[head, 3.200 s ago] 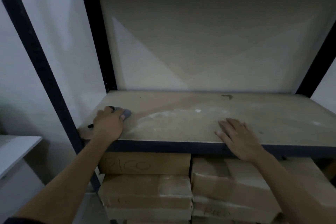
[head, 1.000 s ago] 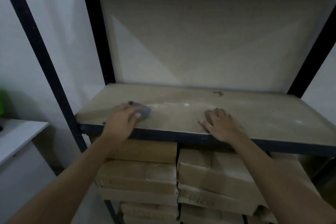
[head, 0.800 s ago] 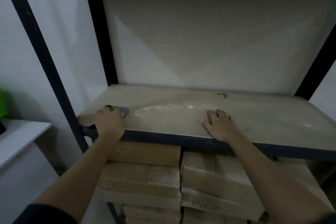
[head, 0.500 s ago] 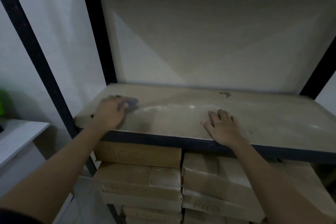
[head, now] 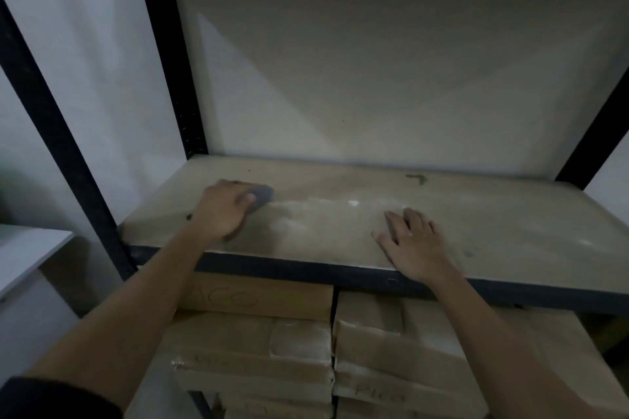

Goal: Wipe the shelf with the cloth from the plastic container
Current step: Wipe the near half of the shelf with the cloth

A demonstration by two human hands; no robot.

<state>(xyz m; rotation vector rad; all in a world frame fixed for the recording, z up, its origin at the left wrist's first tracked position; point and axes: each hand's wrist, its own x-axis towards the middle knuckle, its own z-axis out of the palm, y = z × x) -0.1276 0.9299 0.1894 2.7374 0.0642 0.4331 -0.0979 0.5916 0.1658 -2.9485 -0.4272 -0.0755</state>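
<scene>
Dim light falls on a dusty beige shelf (head: 442,224) set in a black metal frame (head: 51,119), with a pale back panel (head: 374,78) behind it. We hold the grey cloth (head: 262,196) flat on the left part of the board, well in from the front lip. Only a small rounded end of it shows, poking out to the right and slightly toward the back; the rest is under our palm, so we cannot tell its long axis. Our left hand (head: 223,211) lies on top of it, fingers curled over the cloth and pressing it down. Our right hand (head: 413,245) rests open and flat near the front edge, well apart from the cloth, fingers spread and pointing toward the back. Between the two hands runs a whitish dust streak (head: 326,206). A small dark mark (head: 417,178) sits near the back. Stacked cardboard boxes (head: 272,343) fill the space below, and a white surface (head: 27,252) stands off to the left.
</scene>
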